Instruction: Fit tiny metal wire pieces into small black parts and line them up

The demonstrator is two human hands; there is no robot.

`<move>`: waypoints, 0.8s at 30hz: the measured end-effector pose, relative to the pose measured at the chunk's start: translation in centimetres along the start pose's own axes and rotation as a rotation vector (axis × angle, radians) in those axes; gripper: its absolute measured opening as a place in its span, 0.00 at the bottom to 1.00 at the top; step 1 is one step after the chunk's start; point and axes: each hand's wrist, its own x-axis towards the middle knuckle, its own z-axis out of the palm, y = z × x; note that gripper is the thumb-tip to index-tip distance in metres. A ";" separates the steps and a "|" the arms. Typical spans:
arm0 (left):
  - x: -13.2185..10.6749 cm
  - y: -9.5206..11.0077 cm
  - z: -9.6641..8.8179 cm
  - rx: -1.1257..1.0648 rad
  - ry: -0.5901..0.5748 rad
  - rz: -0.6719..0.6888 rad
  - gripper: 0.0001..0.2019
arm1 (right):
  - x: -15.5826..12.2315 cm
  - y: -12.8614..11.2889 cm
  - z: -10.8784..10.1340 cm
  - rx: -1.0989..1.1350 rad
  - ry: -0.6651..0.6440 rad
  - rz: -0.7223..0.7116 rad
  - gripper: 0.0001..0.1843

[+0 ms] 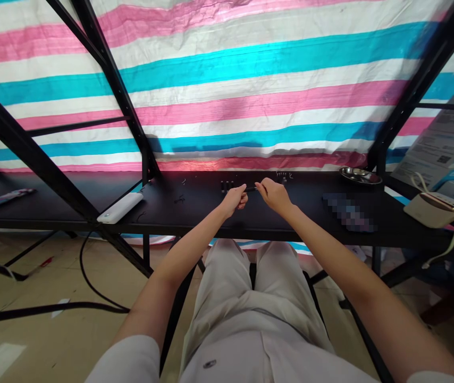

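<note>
Both my hands are raised over the middle of a black table (pixel 195 213). My left hand (pixel 235 200) is closed in a pinch on one end of a thin dark rod-like piece (pixel 251 188). My right hand (pixel 275 194) is closed on its other end. The piece is too small to name. Just behind my left hand stand a few small dark parts (pixel 227 186) on the table, and several tiny parts (pixel 285 174) lie near the far edge behind my right hand.
A white power bank (pixel 120 207) with a black cable lies at the left. A metal dish (pixel 360 175) sits at the far right, a white pouch (pixel 434 208) beyond it. A phone-like object (pixel 6 198) lies far left. Black frame struts cross overhead; a striped tarp hangs behind.
</note>
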 end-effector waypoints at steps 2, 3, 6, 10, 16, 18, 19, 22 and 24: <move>0.0 -0.4 -0.5 0.017 0.024 -0.018 0.21 | -0.2 0.3 0.0 0.042 -0.068 0.027 0.18; 0.0 -0.6 -0.7 0.034 0.044 -0.023 0.20 | -0.3 0.4 0.0 0.068 -0.114 0.035 0.15; 0.0 -1.2 -1.0 0.096 0.101 -0.025 0.18 | -0.6 1.1 0.2 0.146 -0.253 0.035 0.10; 0.2 -1.8 -1.0 0.203 0.107 0.025 0.15 | -0.9 1.8 0.6 0.140 -0.398 0.018 0.09; 0.5 -2.7 -2.1 0.401 0.249 0.130 0.08 | -1.1 3.1 0.7 -0.109 -0.594 0.127 0.10; 0.6 -3.0 -2.3 0.438 0.264 0.140 0.06 | -1.1 3.3 0.8 -0.076 -0.545 0.169 0.10; 0.6 -3.1 -2.3 0.449 0.247 0.144 0.06 | -1.1 3.3 0.8 -0.030 -0.511 0.174 0.10; 0.5 -3.0 -1.6 0.463 0.155 0.165 0.07 | -1.1 2.8 1.3 0.150 -0.452 0.108 0.09; 0.4 -2.7 -0.9 0.467 0.115 0.190 0.08 | -1.1 2.3 1.7 0.234 -0.460 0.067 0.09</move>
